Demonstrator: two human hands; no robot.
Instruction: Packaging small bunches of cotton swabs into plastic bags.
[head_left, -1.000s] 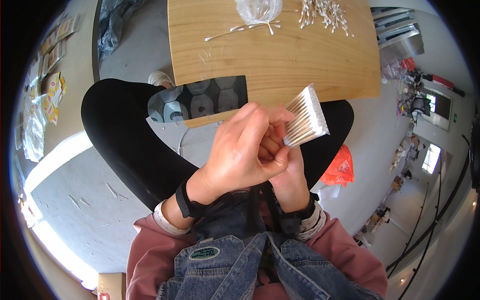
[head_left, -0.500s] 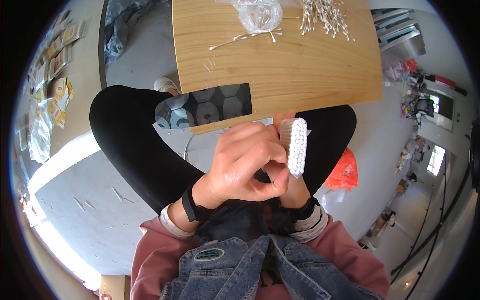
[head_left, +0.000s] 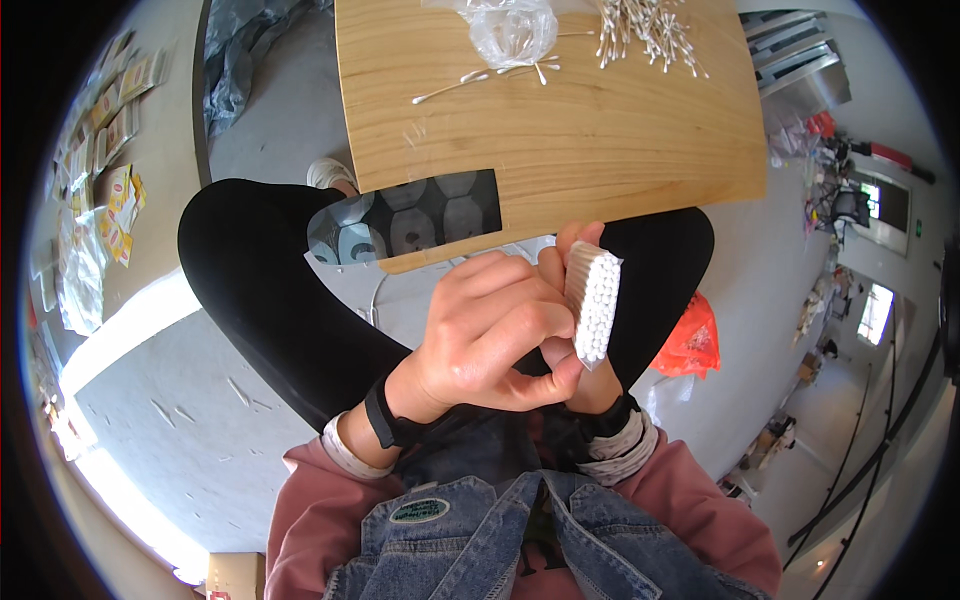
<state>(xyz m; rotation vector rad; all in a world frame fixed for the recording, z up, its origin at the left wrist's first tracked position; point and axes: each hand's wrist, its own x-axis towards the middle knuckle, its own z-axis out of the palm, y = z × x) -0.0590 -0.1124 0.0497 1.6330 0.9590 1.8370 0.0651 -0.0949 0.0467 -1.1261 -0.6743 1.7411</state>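
Observation:
A pack of cotton swabs point(head_left: 600, 307) in a clear wrapper is held upright before me, its white tips facing right. My left hand point(head_left: 490, 330) is closed, with thumb and bent fingers against the pack's left side and lower corner. Behind the pack is my right hand point(head_left: 592, 388), mostly hidden; its fingertips show past the pack's top end and grip it. Beyond both hands, a dark film-like sheet with pale round shapes point(head_left: 420, 222) lies at the near edge of the wooden table point(head_left: 560, 130).
On the table lie a crumpled clear bag point(head_left: 512, 35), a heap of loose cotton swabs point(head_left: 645, 35) and a few single swabs. A red plastic bag point(head_left: 692, 335) is on the floor at right. Packages point(head_left: 125, 90) lie along the left. A cardboard box point(head_left: 236, 575) stands at lower left.
The pack has shifted slightly right and down and tilted a little, with both hands still on it. The table appears slightly farther left in the picture.

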